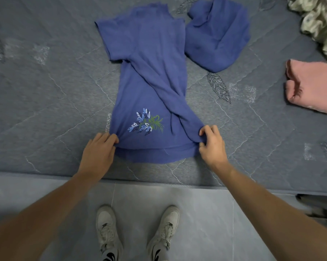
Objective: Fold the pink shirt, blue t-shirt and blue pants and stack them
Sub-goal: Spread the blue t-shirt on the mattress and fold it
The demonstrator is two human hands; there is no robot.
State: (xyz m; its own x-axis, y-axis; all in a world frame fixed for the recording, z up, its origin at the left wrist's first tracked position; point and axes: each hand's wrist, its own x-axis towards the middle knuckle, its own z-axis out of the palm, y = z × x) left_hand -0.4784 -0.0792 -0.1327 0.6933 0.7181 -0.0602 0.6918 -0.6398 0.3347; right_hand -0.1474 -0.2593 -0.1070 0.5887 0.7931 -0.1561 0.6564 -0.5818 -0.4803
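Observation:
The blue t-shirt (pixel 145 72) lies lengthwise on the grey quilted bed, its hem toward me and a small flower print near the hem. Its right side is folded diagonally inward across the body. My left hand (pixel 99 147) pinches the hem's left corner. My right hand (pixel 211 142) pinches the hem's right corner. The blue pants (pixel 218 34) lie bunched in a loose heap just right of the t-shirt's upper part. The pink shirt (pixel 311 85) sits crumpled at the right edge of the view.
A cream and green patterned cloth (pixel 320 21) is piled at the top right. The bed's front edge (pixel 159 178) runs across below my hands. My two white shoes (pixel 138 232) stand on grey floor tiles.

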